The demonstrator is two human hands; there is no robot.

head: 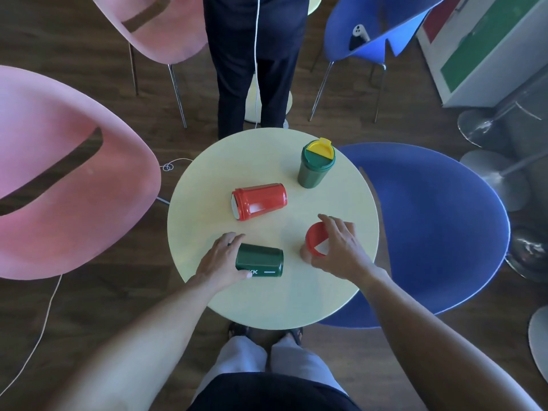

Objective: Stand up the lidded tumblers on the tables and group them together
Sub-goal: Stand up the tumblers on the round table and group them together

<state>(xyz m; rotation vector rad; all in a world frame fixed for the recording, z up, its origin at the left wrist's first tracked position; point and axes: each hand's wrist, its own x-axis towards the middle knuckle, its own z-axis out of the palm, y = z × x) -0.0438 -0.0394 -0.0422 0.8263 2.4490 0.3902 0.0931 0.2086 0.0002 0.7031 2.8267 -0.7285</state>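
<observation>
On the round pale table (296, 298) a green tumbler with a yellow lid (314, 166) stands upright at the far right. A red tumbler (261, 200) lies on its side in the middle, lid end to the left. Near the front a dark green tumbler (261, 261) lies on its side; my left hand (221, 261) wraps its left end. My right hand (341, 247) grips the top of a red tumbler (315, 240) at the right, which looks upright; its body is mostly hidden by my fingers.
Two pink chairs (59, 203) stand at the left and back, two blue chairs (439, 232) at the right and back. A person in dark trousers (255, 63) stands just beyond the table. A white cable runs over the wooden floor at the left.
</observation>
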